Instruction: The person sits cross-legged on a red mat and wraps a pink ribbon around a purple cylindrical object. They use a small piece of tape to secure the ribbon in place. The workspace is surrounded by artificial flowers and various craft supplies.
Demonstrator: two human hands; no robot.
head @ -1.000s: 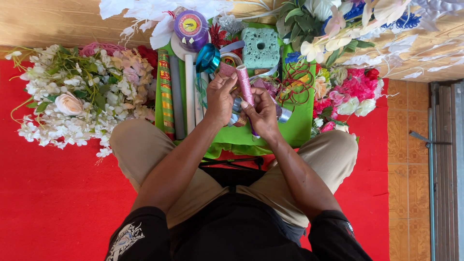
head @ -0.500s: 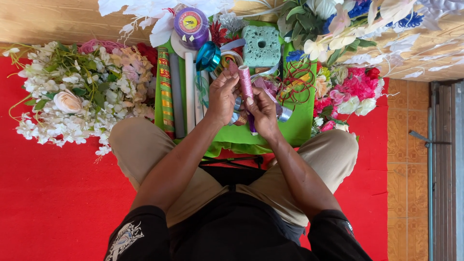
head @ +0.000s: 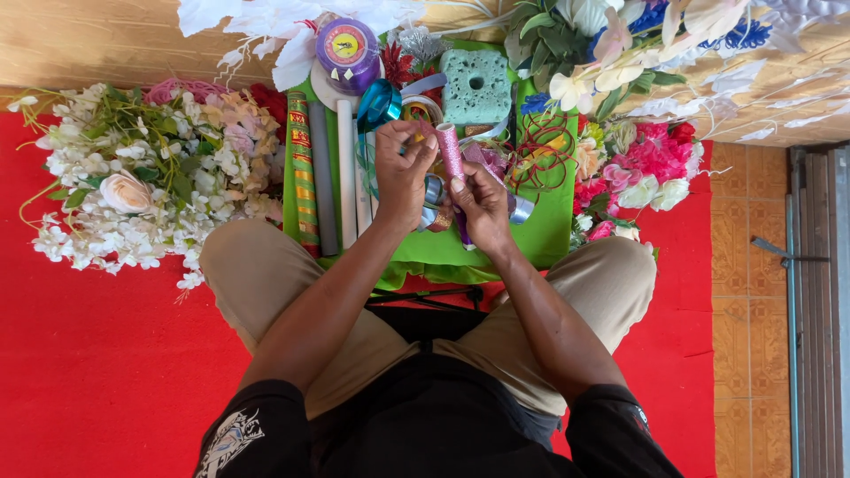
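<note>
I hold one pink roll (head: 451,150) upright between my hands, above the green tray (head: 551,232). My right hand (head: 479,202) is closed round its lower part; my left hand (head: 403,173) pinches at its top. On the tray lie three long sticks (head: 325,181), one purple spool (head: 347,55) and one green foam block (head: 476,86). White flowers (head: 124,195) are heaped to my left.

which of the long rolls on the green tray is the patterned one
The leftmost roll: it carries green, red and gold bands. The grey roll and white roll beside it are plain.
</note>
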